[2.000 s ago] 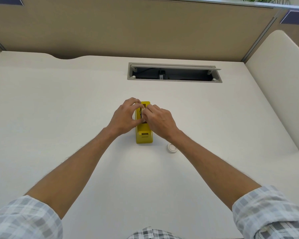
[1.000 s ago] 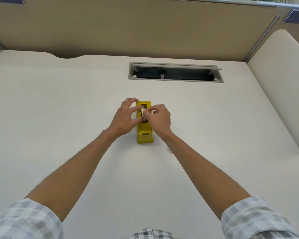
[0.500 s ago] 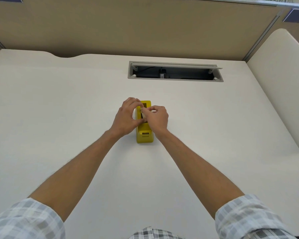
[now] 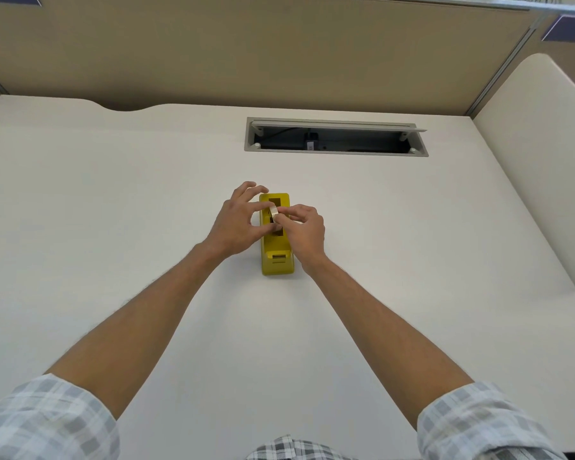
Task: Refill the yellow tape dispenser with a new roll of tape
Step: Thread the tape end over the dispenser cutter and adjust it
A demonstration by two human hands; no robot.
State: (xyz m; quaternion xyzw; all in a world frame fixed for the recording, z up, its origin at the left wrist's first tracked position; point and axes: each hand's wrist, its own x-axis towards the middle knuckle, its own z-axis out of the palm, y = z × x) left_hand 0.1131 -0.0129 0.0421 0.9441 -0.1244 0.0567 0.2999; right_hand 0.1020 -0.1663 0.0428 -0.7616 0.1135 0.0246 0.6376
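The yellow tape dispenser (image 4: pixel 277 260) stands upright on the counter (image 4: pixel 113 210), lengthwise away from the person, its top slot open. A pale tape roll (image 4: pixel 274 211) sits on edge in that slot.

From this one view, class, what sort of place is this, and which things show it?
Probably an office cubicle: a white desk with a cable tray slot, a tan partition panel behind it, and a numbered sign on the divider.
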